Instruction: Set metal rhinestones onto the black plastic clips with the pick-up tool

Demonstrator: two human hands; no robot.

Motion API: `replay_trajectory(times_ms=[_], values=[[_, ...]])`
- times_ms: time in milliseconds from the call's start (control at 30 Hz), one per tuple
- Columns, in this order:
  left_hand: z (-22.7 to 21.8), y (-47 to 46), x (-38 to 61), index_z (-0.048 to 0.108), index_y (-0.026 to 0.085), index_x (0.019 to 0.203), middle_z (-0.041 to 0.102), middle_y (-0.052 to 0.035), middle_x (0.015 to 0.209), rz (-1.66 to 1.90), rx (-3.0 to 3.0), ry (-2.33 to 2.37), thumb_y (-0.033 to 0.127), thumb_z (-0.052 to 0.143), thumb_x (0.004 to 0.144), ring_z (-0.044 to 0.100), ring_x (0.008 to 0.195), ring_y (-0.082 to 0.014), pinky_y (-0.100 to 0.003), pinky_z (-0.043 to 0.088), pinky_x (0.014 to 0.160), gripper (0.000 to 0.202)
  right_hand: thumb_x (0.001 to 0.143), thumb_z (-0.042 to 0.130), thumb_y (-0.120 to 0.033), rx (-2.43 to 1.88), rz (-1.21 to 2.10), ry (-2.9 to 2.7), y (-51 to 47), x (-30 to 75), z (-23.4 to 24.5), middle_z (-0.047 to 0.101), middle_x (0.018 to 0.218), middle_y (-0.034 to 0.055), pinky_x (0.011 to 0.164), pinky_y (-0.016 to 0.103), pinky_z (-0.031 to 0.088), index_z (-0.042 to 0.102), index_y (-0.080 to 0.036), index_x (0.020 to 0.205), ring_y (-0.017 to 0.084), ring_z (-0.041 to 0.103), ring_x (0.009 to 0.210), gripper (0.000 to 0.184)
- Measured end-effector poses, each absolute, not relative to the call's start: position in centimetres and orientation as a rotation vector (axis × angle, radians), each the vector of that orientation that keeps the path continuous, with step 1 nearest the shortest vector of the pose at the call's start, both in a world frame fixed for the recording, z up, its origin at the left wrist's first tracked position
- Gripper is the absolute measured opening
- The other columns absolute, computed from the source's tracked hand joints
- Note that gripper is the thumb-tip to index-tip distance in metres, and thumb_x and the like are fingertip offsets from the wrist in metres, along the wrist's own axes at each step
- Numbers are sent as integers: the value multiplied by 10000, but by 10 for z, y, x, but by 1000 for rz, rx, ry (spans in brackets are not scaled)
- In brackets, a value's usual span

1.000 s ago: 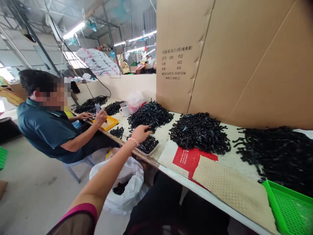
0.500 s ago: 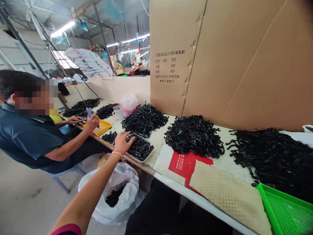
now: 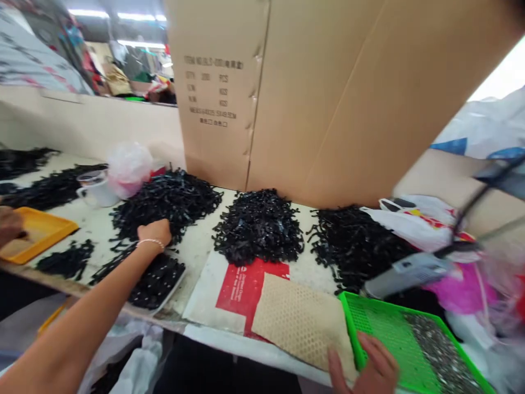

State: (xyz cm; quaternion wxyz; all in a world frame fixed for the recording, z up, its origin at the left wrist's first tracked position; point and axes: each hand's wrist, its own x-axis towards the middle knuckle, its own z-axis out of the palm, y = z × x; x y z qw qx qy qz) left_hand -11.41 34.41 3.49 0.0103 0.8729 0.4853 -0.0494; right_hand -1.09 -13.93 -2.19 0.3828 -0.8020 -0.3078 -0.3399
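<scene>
My left hand (image 3: 155, 232) reaches across the table to the edge of a pile of black plastic strips (image 3: 164, 200). Its fingers are curled into the strips, with a bead bracelet at the wrist. Just under my forearm sits a tray of black parts (image 3: 156, 282). My right hand (image 3: 365, 369) rests at the near table edge, fingers flat against the corner of a green mesh tray (image 3: 385, 323), beside a tan perforated mat (image 3: 299, 323).
Two more black strip piles (image 3: 258, 227) (image 3: 353, 243) lie further right. A tall cardboard box (image 3: 311, 93) stands behind them. A white mug (image 3: 96, 189), a yellow tray (image 3: 35, 232) with a co-worker's hand (image 3: 10, 224), plastic bags (image 3: 414, 221) and a grey tool (image 3: 404, 273) also lie about.
The view has swung right and down; the co-worker is mostly out of frame. My left hand moved from the parts tray to the strip pile. My right hand came into view at the green tray.
</scene>
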Motion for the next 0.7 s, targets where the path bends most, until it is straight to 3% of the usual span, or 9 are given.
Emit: replay_trajectory(times_ms=[167,300,400,467,600,700], values=[[33,362,-117,598,179,1077,681,-84,1072,-119,2589,1567,214,595,795,606,979,-292,-328,405,755,284,895,520,-385,-2257,-639,-1071,-86,70,8,540,1152,143,946,488,393,521,-180,1234,296,509,1093,397],[40,368,-121,623,183,936,667,12,837,26,2460,1513,270,679,783,582,825,-215,-226,357,656,185,837,498,-285,-2428,-301,-1039,-48,158,8,632,1007,139,870,414,446,614,-131,1054,266,581,944,290],[49,367,-122,626,173,788,562,45,639,214,2329,1468,268,656,822,520,701,-155,-198,322,613,105,804,539,-243,-2584,36,-936,-25,195,-2,673,859,89,728,314,465,641,-152,951,206,610,762,200],[55,363,-122,618,171,747,516,58,586,367,2192,1422,245,625,845,483,655,-130,-194,329,608,122,767,591,-220,-2636,93,-880,-14,204,-9,669,757,66,643,286,441,651,-157,872,192,601,681,136],[72,342,-120,646,161,814,620,35,759,616,1739,1182,270,635,816,496,652,-108,-211,397,615,109,721,628,-165,-2673,110,-807,-6,208,-13,659,691,53,586,272,401,663,-136,871,185,597,634,157],[81,303,-123,687,164,897,663,-19,847,636,1514,1014,383,754,657,469,606,-106,-212,360,529,332,726,597,-141,-2671,109,-773,-10,208,-4,660,691,47,592,273,409,672,-140,906,187,610,636,195]])
